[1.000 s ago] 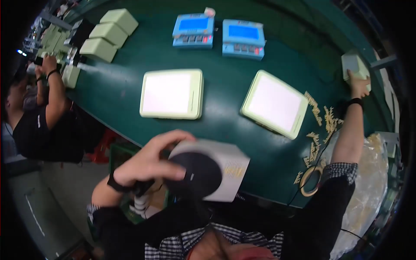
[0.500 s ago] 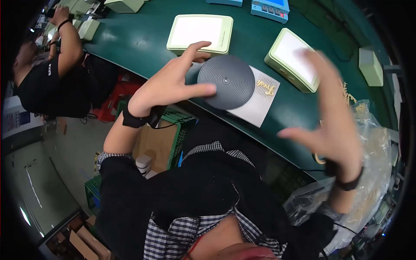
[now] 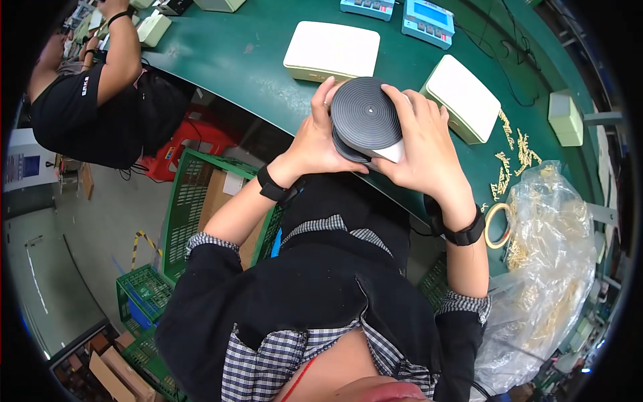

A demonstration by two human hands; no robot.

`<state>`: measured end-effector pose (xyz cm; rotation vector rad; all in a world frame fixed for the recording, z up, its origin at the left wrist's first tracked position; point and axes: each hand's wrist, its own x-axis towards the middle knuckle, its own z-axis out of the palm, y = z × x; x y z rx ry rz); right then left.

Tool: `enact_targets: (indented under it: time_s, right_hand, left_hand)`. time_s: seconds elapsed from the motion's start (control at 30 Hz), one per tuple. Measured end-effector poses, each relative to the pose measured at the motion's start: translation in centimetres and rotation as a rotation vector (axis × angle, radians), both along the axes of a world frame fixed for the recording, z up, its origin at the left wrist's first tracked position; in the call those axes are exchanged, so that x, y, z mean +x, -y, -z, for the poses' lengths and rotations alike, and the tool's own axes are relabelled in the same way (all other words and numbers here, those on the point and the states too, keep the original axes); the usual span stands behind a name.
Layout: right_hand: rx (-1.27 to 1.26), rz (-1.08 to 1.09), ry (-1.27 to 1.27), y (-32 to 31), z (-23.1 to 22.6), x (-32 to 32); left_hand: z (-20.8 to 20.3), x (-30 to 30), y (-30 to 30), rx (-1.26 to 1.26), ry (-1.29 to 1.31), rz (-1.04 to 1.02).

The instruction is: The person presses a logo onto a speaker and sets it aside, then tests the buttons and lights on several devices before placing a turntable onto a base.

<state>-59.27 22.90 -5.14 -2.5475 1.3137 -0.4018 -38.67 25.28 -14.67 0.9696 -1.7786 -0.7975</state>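
Observation:
A dark grey round disc (image 3: 367,112) with concentric ridges and a small centre hole is held between my two hands at the table's front edge. My left hand (image 3: 315,144) is closed around its left side, with the thumb underneath along a second dark rim. From the right, my right hand (image 3: 423,141) grips it, fingers over the top edge and thumb low in front. A pale block-like part (image 3: 388,153) shows below the disc, mostly hidden by my right hand. Just beyond stand two cream rectangular boxes, a left box (image 3: 331,50) and a right box (image 3: 461,99).
Cream script-shaped pieces (image 3: 504,174) lie at the right, beside a tape roll (image 3: 497,226) and a clear plastic bag (image 3: 552,234). Blue devices (image 3: 429,23) stand at the back. A green crate (image 3: 184,201) is below left; a co-worker (image 3: 100,100) works at far left.
My right hand has swung in from the right and taken hold of the disc. My left hand has closed round its side. The pale panel with gold script is now mostly covered.

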Motion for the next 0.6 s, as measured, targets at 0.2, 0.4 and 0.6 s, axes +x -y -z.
enact_targets:
  time_s: [0.2,0.4,0.6]
  right_hand:
    - [-0.007,-0.019,0.15,0.1,0.7,0.0]
    - [0.004,-0.038,0.195,0.2,0.7,-0.1]
    - [0.01,-0.037,0.21,0.0,0.7,-0.4]
  left_hand:
    - [0.1,-2.1,-1.0,-0.159,0.06,-0.259]
    - [0.5,-2.1,-1.2,-0.102,0.028,-0.29]
    - [1.0,-2.0,-0.9,-0.143,0.016,-0.282]
